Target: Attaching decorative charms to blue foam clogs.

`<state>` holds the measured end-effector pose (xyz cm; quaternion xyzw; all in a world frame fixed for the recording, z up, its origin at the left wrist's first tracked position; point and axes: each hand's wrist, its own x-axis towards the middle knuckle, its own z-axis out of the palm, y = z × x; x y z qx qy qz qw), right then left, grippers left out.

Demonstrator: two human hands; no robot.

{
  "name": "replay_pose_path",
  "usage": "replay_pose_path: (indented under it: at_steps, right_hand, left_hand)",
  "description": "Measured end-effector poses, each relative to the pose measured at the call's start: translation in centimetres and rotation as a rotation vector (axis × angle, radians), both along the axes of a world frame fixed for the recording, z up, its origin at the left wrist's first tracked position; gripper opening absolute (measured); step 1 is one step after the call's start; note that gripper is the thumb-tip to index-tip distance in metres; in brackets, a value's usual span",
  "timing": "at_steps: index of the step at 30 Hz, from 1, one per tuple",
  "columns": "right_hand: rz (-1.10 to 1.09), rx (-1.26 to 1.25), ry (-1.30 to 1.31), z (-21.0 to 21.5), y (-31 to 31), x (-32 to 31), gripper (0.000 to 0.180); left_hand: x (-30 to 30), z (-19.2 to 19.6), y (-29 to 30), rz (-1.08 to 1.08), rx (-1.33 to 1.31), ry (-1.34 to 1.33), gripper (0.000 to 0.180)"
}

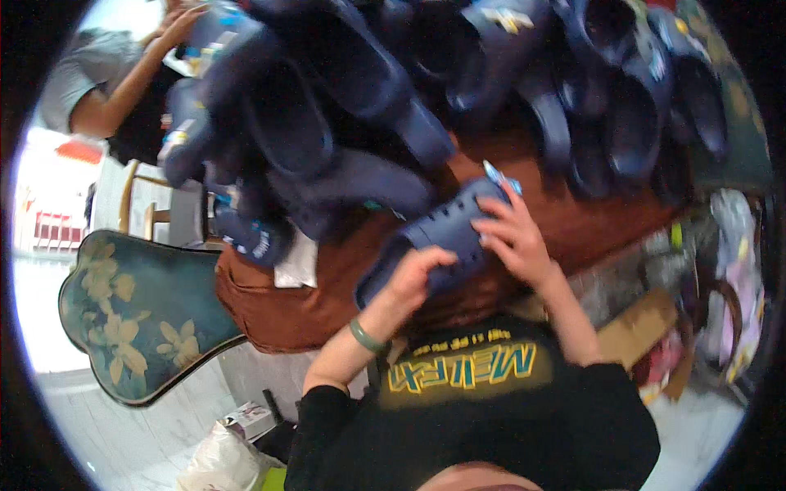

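1. Head view, the piece in hand: your dark blue clog (449, 219) is over the near part of the brown-covered table (589, 214), tilted with its toe away from you and to the right.
2. Your left hand (413, 274) grips the clog's near side, thumb laid over the upper. Your right hand (516, 236) is at the toe, fingers partly bent over the holes; whether they pinch anything, you cannot tell from here.
3. A small blue-and-white piece (501, 177) shows at the toe, beside your right fingertips. It looks like a decoration; whether it is seated in a hole or merely held is unclear.
4. What seems done: several clogs in the dark blue pile (286, 114) carry small decorations, such as the pale charm (509, 20) at the far side and the light pieces (255, 237) on a clog at the left.
5. What seems left: most holes visible on your clog look bare, so judge it as partway at best. Others in the pile show no decoration from this angle, but blur and overlap prevent a count.
6. At the upper left, a co-worker's hand (182, 26) is by the pile's edge.
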<state>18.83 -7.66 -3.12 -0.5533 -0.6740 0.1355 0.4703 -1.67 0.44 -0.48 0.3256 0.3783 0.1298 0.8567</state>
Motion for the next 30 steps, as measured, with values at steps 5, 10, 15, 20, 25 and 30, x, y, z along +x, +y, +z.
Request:
replay_pose_path:
  at_steps: [5,10,15,20,25,30]
  right_hand:
    - [-0.203,0.090,0.038,-0.1,-1.5,-2.3,0.024]
    - [-0.255,0.104,0.145,1.1,0.1,-1.7,0.011]
    - [-0.451,0.038,0.264,-0.2,1.8,1.6,0.010]
    - [-0.484,-0.026,0.234,0.6,2.6,4.4,0.015]
    - [-0.316,0.092,-0.031,-2.2,3.8,3.9,0.029]
    - [-0.335,0.070,0.046,-2.1,3.3,3.6,0.027]
  left_hand:
    - [0.3,-1.6,-1.2,0.020,-0.055,-0.211,0.046]
    - [0.2,-0.5,-0.1,0.005,0.023,-0.084,0.039]
    - [0.5,0.1,0.4,0.055,0.033,-0.100,0.036]
    - [1.3,-0.1,0.1,-0.018,0.051,-0.106,0.035]
    - [0.3,0.1,-0.3,0.030,0.045,-0.088,0.035]
    - [0.3,0.3,-0.6,0.012,0.088,-0.027,0.038]
